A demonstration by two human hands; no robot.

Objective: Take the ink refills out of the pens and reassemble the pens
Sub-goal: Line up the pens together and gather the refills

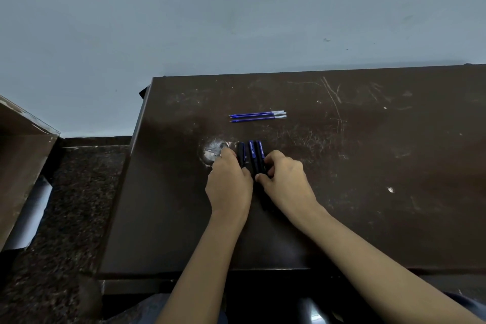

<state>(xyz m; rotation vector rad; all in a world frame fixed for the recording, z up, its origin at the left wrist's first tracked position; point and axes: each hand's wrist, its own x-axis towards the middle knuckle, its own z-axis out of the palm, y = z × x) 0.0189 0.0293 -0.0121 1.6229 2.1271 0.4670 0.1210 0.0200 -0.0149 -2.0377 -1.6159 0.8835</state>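
Note:
Three dark blue and black pens lie side by side on the dark brown table [368, 166], pointing away from me. My left hand [229, 184] rests on the leftmost pen [241, 152], fingers curled over it. My right hand [286, 181] pinches the lower part of the two right pens [256, 155]. Their lower ends are hidden under my hands. Three blue ink refills [257, 116] lie together farther back on the table, tips to the left, apart from both hands.
A worn whitish patch [214, 151] marks the table just left of the pens. The table's left edge drops to a dark speckled floor [65, 205]. A brown piece of furniture [21, 166] stands at far left. A pale wall is behind.

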